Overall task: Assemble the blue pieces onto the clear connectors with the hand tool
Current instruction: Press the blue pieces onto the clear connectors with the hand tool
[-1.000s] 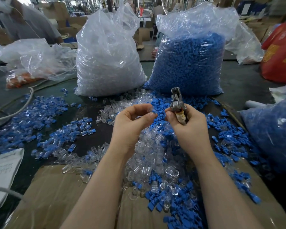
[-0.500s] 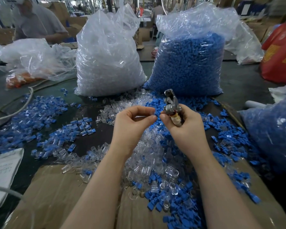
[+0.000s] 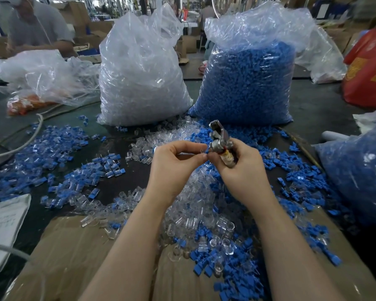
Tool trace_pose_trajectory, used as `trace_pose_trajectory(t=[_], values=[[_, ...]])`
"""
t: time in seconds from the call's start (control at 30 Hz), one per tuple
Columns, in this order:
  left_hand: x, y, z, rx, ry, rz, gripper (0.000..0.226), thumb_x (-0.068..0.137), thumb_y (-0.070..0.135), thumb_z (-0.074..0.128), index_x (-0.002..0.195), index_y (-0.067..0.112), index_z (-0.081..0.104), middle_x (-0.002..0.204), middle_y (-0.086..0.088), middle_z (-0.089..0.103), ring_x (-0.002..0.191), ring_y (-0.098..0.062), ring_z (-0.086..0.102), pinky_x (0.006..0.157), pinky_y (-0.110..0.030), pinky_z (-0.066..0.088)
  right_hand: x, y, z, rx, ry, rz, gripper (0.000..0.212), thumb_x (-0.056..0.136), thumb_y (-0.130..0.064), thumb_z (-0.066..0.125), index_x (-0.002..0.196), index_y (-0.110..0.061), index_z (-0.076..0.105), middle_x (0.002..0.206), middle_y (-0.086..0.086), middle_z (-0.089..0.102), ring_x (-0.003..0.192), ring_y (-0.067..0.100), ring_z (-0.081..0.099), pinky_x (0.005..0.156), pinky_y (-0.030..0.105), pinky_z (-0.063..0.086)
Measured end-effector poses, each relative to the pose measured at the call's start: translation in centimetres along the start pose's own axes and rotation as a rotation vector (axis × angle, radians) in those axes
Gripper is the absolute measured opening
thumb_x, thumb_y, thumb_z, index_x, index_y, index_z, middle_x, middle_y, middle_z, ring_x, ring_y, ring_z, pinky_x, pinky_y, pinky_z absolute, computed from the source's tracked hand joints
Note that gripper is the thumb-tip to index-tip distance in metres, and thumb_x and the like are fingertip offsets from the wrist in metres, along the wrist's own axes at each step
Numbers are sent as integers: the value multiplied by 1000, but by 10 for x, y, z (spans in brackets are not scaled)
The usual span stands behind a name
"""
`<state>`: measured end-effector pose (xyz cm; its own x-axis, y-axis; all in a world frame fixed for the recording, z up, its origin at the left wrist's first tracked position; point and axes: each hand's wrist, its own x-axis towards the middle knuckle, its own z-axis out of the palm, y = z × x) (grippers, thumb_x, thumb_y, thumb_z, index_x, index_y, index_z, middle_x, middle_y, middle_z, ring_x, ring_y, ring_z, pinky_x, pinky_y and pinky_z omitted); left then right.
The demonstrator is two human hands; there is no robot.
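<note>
Left hand (image 3: 178,168) pinches a clear connector (image 3: 201,151) against the hand tool (image 3: 220,142) gripped in the right hand (image 3: 243,170), ready for pressing.

Factory assembly floor / packing workshop. Evidence: two big clear sacks far centre, one of clear connectors (image 3: 141,83), one of blue pieces (image 3: 248,83); loose parts in heaps across the dark worktable (image 3: 126,170); flattened cardboard (image 3: 74,257) near; cartons (image 3: 100,29) stacked far left; another worker (image 3: 37,25) at a bench far left.

Dark table (image 3: 126,174) (parts (image 3: 195,205), bags (image 3: 139,83))
</note>
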<state>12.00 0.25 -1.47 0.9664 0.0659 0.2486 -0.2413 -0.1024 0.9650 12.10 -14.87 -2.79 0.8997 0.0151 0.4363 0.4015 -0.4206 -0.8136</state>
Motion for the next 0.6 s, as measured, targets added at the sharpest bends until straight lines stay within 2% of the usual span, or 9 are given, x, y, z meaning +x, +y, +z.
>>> trace_pose_trajectory(t=[0.07,0.13,0.23,0.33,0.4,0.6], values=[[-1,0,0,-38,-7,-16,20,78,1,78,84,20,75,83,2,76,79,-11,72,74,-21,55,0,0,-1,19,-6,24,10,88,-25,70,86,-33,64,78,-9,68,73,12,63,69,41,54],[0,1,-1,-107,3,-32,19,80,-1,76,87,16,73,83,2,75,81,-12,70,76,-23,56,0,0,-3,31,4,47,11,89,-26,69,84,-35,63,80,-13,68,74,10,63,69,37,53],[1,2,-3,-203,26,-34,21,81,-4,73,93,12,67,84,2,72,86,-19,68,80,-29,57,2,3,-8,-26,-6,94,9,88,-26,69,85,-31,63,77,-8,68,76,14,63,73,43,54],[1,2,-4,-214,30,-21,24,81,-5,73,97,10,63,82,7,71,78,-7,67,72,-19,54,2,5,-11,-141,-89,104,9,88,-27,69,88,-32,61,77,-9,66,74,17,61,72,46,52],[1,3,-4,-193,25,-9,25,82,-7,71,98,9,62,84,6,71,73,-3,66,70,-16,52,1,4,-10,-180,-129,110,9,88,-29,68,95,-25,62,79,-6,66,75,21,60,72,48,51],[1,5,-5,-161,7,36,28,82,-13,68,99,9,61,87,2,71,77,-5,69,75,-19,55,0,1,-6,-225,-212,125,16,88,-33,66,98,-22,63,82,-4,68,77,22,61,73,49,52]])
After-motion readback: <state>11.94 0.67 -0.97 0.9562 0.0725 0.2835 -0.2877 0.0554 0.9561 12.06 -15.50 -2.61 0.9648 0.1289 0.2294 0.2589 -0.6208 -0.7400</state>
